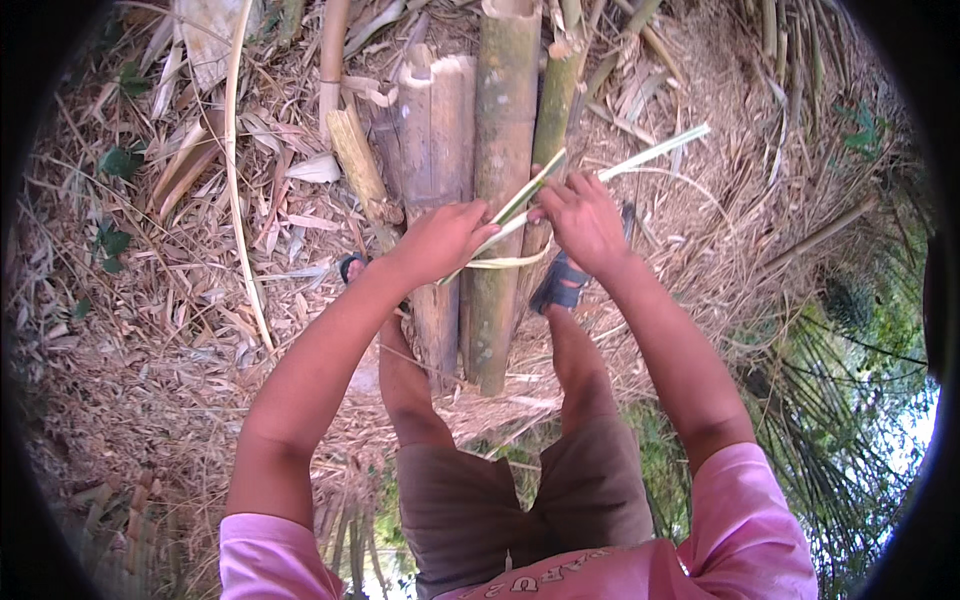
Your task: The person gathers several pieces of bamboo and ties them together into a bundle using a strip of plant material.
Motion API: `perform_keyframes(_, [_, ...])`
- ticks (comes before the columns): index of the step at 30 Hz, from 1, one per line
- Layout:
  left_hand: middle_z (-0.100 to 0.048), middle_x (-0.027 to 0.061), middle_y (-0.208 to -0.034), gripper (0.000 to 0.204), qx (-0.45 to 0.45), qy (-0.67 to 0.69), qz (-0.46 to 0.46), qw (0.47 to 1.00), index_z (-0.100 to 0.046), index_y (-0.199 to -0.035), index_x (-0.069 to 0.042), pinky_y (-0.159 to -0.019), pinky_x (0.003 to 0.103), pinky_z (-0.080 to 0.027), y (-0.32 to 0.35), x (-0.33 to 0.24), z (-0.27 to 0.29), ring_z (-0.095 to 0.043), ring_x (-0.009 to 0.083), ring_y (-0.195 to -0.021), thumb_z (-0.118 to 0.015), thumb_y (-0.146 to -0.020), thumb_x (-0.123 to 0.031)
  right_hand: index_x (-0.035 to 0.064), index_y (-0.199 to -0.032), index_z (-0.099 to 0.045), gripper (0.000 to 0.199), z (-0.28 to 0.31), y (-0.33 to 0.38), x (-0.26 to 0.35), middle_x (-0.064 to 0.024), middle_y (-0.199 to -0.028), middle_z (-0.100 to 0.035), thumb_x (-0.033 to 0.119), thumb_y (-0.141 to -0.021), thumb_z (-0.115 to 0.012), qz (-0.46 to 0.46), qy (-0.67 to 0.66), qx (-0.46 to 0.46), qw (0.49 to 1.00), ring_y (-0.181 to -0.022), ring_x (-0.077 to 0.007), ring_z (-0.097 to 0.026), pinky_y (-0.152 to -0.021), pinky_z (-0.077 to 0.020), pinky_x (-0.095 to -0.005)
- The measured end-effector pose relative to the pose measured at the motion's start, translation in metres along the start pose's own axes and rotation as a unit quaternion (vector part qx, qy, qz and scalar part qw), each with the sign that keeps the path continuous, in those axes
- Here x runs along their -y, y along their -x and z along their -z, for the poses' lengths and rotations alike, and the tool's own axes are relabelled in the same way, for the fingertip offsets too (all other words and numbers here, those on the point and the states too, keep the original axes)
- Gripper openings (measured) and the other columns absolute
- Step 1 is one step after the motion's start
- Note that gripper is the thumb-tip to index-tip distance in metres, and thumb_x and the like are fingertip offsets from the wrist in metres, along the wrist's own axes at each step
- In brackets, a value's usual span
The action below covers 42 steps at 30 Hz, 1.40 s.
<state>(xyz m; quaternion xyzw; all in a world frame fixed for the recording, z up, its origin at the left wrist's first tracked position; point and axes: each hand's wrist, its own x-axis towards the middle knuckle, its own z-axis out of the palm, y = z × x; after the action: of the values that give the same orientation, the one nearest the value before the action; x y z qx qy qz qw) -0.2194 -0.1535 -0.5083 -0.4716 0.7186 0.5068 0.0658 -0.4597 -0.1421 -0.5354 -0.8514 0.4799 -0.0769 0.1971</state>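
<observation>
Several bamboo poles lie side by side between my feet: a wide brownish pole [437, 150] on the left, a greener pole [505, 90] in the middle and a thinner green one [556, 100] on the right. A pale green bamboo strip [655, 150] runs across them, and a curved part of it passes over the poles just below my hands. My left hand [445, 240] pinches the strip over the brown pole. My right hand [583, 222] is closed on it at the right, and its free end sticks out up and right. The strip's path under the poles is hidden.
Dry leaves and bamboo shavings cover the ground. A long thin bamboo strip [234, 170] curves along the left. My sandalled foot [562, 283] stands close to the poles' right side. Split bamboo pieces [190, 160] lie at the far left, green plants [850, 420] at the right.
</observation>
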Motion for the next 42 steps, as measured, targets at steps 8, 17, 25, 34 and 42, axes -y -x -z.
perform_keyframes(8, [-0.065, 0.0068, -0.080, 0.041, 0.006, 0.328, 0.101, 0.939, -0.060, -0.104, -0.003, -0.075, 0.035, -0.048, 0.007, 0.018, -0.058, -0.061, 0.0189, -0.075, -0.047, -0.104, -0.041, 0.0095, -0.086, -0.060, 0.015, 0.021, 0.033, 0.017, -0.0048, -0.086, -0.066, 0.023, -0.086, -0.067, -0.053, -0.023, 0.010, 0.998, -0.086, -0.0238, -0.058, -0.084, -0.0448, -0.0392])
perform_keyframes(17, [-0.054, 0.0008, -0.076, 0.051, 0.085, 0.344, 0.138, 0.925, -0.056, -0.092, -0.005, -0.066, 0.026, -0.043, -0.007, 0.005, -0.047, -0.048, 0.0095, -0.070, -0.034, -0.106, -0.048, 0.0079, -0.087, -0.056, 0.020, 0.041, 0.110, 0.098, -0.0117, -0.069, -0.060, 0.026, -0.097, -0.056, -0.219, -0.128, 0.138, 0.957, -0.064, -0.0308, -0.064, -0.054, -0.0508, -0.0441])
perform_keyframes(25, [-0.055, 0.0093, -0.074, 0.024, 0.057, 0.202, 0.043, 0.977, -0.059, -0.097, -0.002, -0.070, 0.036, -0.048, -0.010, -0.017, -0.085, -0.058, 0.0196, -0.070, -0.051, -0.102, -0.024, 0.0020, -0.100, -0.054, 0.012, 0.023, 0.126, 0.191, -0.0239, -0.090, -0.064, 0.009, -0.092, -0.051, -0.257, -0.332, 0.264, 0.868, -0.072, -0.0404, -0.069, -0.063, -0.0567, -0.0491])
perform_keyframes(34, [-0.066, 0.0143, -0.077, 0.018, 0.151, 0.106, -0.059, 0.981, -0.065, -0.100, -0.006, -0.071, 0.043, -0.048, 0.001, -0.045, -0.106, -0.065, 0.0332, -0.075, -0.054, -0.098, -0.020, 0.0028, -0.099, -0.055, 0.011, -0.038, 0.113, 0.265, -0.0237, -0.092, -0.063, 0.009, -0.090, -0.053, -0.345, -0.324, 0.126, 0.872, -0.063, -0.0418, -0.065, -0.054, -0.0543, -0.0498])
perform_keyframes(42, [-0.067, 0.0188, -0.084, 0.023, 0.101, 0.114, -0.080, 0.985, -0.066, -0.103, -0.007, -0.071, 0.048, -0.048, -0.012, -0.047, -0.105, -0.065, 0.0382, -0.083, -0.068, -0.080, -0.011, 0.0020, -0.090, -0.058, 0.023, -0.012, 0.106, 0.210, -0.0149, -0.092, -0.055, 0.025, -0.092, -0.060, -0.308, -0.161, 0.165, 0.923, -0.080, -0.0346, -0.065, -0.071, -0.0531, -0.0489])
